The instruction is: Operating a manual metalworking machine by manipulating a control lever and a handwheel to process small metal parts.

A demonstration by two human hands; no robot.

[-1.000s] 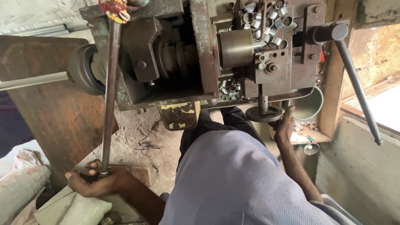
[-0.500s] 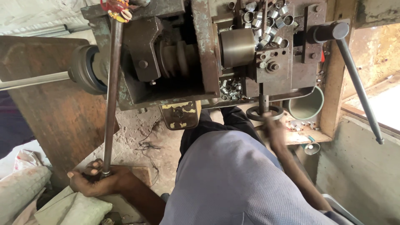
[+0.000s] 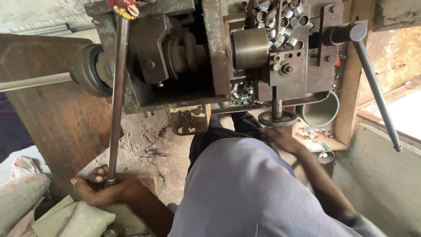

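Head view, only one available: left hand has its grip closed tight round the lower end of the long rusty steel lever rod, fingers wrapped, thumb side toward the concrete floor. Rod runs nearly upright from the hand to the top of the old grey-brown cast-iron press machine, where a red and yellow rag knot sits at its head. Right hand is just below the small dark round handwheel on the vertical spindle; motion-blurred, so cannot tell whether that grip is open or closed, and it doesn't look to be holding anything. Change vs. one second ago: the right hand was up beside the handwheel rim, half a second ago it was sliding down, now it's lower and nearer the person's grey-trousered knee. Reads as coming off the wheel. Left hand and rod: same place, same hold across all three frames. Small shiny metal rings lie heaped in the top tray, more in the machine's recess, a few on the wooden ledge by the pale green round bowl. Long grey handle bar at right untouched.
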